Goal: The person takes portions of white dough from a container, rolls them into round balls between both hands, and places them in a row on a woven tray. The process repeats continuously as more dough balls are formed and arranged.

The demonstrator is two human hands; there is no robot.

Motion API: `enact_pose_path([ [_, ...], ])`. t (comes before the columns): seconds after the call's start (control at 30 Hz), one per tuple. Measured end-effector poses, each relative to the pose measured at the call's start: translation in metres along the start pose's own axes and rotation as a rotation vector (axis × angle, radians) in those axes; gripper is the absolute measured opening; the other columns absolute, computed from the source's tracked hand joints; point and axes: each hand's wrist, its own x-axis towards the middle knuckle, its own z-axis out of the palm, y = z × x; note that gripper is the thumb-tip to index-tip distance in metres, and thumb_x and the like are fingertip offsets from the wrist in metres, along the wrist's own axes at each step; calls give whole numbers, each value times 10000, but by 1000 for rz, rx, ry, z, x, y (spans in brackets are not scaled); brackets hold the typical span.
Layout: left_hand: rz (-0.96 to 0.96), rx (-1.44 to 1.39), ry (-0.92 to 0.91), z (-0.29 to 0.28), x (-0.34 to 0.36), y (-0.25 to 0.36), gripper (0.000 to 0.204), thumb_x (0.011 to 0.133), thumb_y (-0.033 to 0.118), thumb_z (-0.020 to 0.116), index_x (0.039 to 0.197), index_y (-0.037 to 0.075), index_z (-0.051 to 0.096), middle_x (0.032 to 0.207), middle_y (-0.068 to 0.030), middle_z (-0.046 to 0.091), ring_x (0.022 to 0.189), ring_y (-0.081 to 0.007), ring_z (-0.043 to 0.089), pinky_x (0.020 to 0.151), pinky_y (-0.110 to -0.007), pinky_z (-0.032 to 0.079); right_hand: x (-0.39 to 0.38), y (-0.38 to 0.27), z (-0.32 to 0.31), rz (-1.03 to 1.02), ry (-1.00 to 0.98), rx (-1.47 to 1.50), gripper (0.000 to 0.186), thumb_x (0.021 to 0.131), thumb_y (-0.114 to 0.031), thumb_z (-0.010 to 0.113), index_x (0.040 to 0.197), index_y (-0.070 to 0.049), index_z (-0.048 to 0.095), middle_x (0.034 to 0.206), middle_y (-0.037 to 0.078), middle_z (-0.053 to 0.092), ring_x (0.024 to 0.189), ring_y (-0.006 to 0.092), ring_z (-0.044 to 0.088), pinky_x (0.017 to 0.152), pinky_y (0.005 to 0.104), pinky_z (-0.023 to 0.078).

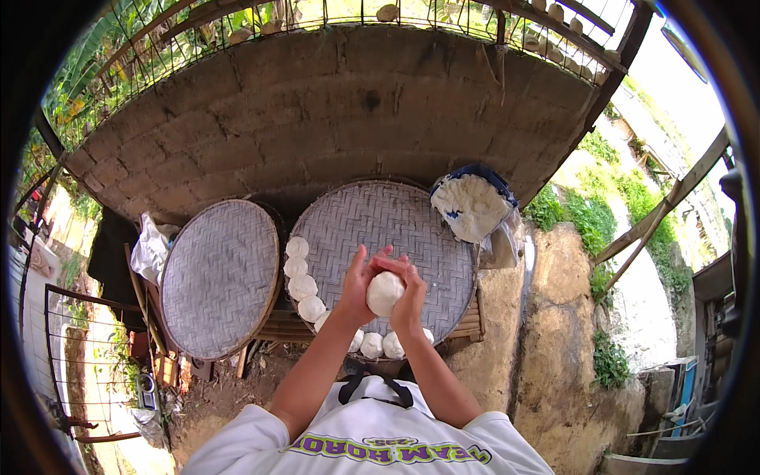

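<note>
A round white ball (385, 294) of doughy material is cupped between my left hand (358, 286) and my right hand (407, 294), both curled around it with fingers meeting above it. They are over a large round woven bamboo tray (372, 214). Several smaller white balls (302, 286) form a curved row along the tray's left and front rim. At the tray's back right sits an open bag (473, 208) of white powdery or pasty material.
A second woven tray (218, 277) stands to the left beside a white plastic sack (150, 245). A block wall (340, 103) with railing rises behind. A concrete ledge (554, 309) with plants runs along the right. A metal grille (79, 356) stands at lower left.
</note>
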Motion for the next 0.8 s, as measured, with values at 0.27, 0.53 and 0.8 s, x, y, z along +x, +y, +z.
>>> enact_pose_path([
  [0.27, -34, -228, -81, -11, -21, -39, 705, 1049, 667, 334, 1458, 112, 479, 1560, -163, 469, 1446, -366, 459, 1192, -526, 383, -17, -3, -7, -43, 81, -288, 541, 1074, -430, 420, 1289, 12, 645, 1251, 115, 670, 1208, 271, 629, 1004, 412, 508],
  [0.53, -100, -177, 264, -17, -1, -25, 697, 1044, 699, 314, 1364, 128, 554, 1410, -144, 609, 1283, -346, 603, 1141, -509, 448, -8, 4, -12, 395, 161, 324, 472, 1084, -366, 486, 1149, 49, 701, 1083, 179, 738, 1058, 267, 694, 933, 372, 549],
  [0.8, -151, -135, 42, -8, -17, -13, 746, 1000, 733, 426, 1420, 123, 512, 1351, -110, 620, 1289, -301, 593, 1099, -499, 491, -25, 14, -10, -430, 47, -423, 577, 1081, -485, 428, 1374, -1, 542, 1403, 165, 552, 1326, 262, 521, 1124, 407, 411],
])
